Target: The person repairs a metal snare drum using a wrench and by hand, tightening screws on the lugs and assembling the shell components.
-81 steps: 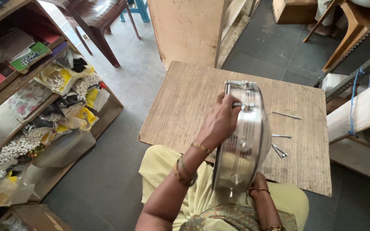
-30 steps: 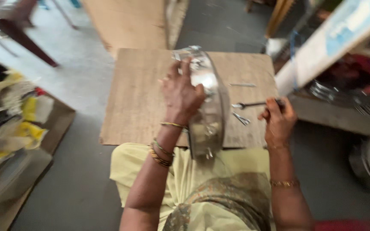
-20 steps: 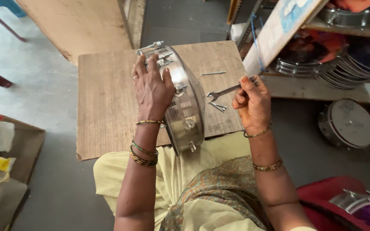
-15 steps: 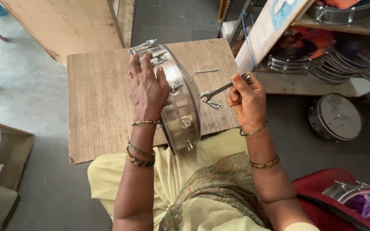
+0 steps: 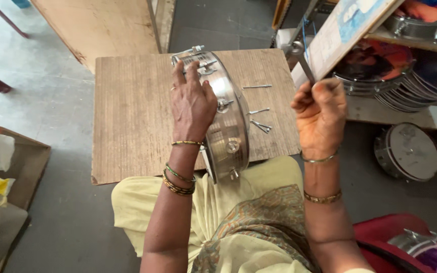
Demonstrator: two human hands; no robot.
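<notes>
Centre frame, left hand (image 5: 193,103) grips the shiny metal drum shell (image 5: 224,119) on edge, some lugs fitted; right hand (image 5: 319,114) closed on a slim metal spanner (image 5: 303,61); loose steel tension rods (image 5: 259,111) remain unfitted on the wooden board (image 5: 132,111).

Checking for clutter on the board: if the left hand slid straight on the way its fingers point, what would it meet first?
The left hand points along the metal drum rim towards its far clamp, probably met first; beyond lies bare wooden board.

wooden board (image 5: 137,106) under drum frame (image 5: 228,121), loose bolts (image 5: 259,111)
</notes>
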